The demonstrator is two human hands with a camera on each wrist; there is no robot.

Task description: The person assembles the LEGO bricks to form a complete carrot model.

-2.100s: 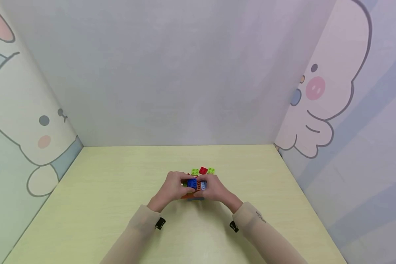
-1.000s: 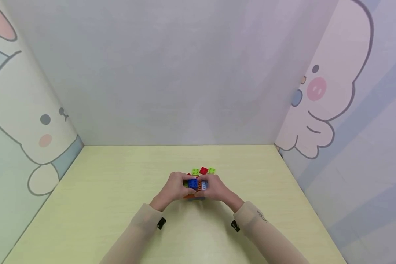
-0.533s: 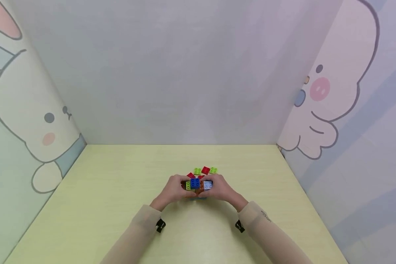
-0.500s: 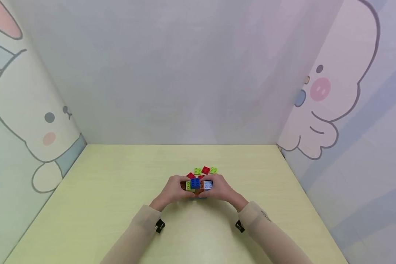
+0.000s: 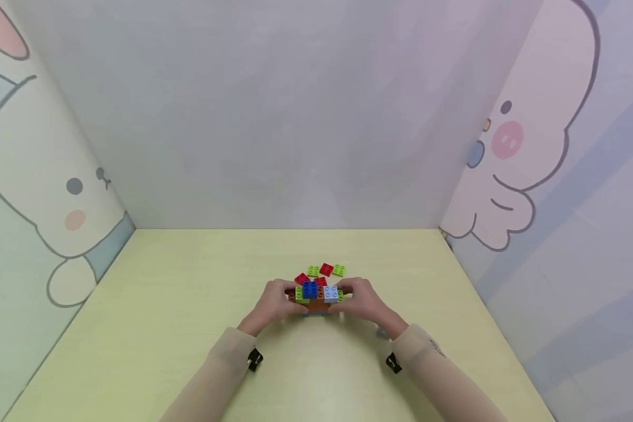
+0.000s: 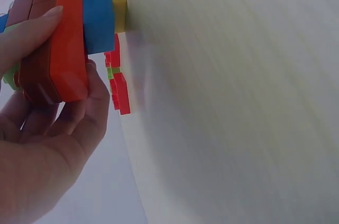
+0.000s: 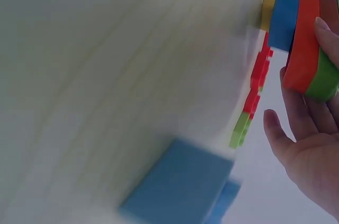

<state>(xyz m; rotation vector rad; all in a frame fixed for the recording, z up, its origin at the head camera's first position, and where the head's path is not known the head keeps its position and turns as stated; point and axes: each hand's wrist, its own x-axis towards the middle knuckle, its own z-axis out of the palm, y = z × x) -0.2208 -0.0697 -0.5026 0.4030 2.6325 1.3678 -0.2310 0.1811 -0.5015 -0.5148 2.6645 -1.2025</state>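
Observation:
A stack of toy building bricks (image 5: 316, 304) sits between my hands in the head view. Its layers run from a yellow brick (image 6: 118, 4) at the bottom through a blue brick (image 6: 98, 12) and a long red-orange brick (image 6: 69, 38) to brown and green ones. A dark blue brick (image 5: 310, 289) and a light blue brick (image 5: 330, 293) top it. My left hand (image 5: 272, 302) grips the left end, thumb in front and fingers behind. The right end, with a green brick (image 7: 324, 78), is held between thumb and fingers of my right hand (image 5: 366, 300).
Behind the stack lie loose red bricks (image 5: 326, 269) and green bricks (image 5: 339, 270) on the pale table (image 5: 206, 269). A blurred blue brick (image 7: 180, 181) lies near my right wrist. Grey walls with cartoon animals stand at the back and sides.
My right hand has shifted right along the stack, uncovering the light blue brick and a green end. The left hand keeps its grip. A blue thing now shows beside the right sleeve.

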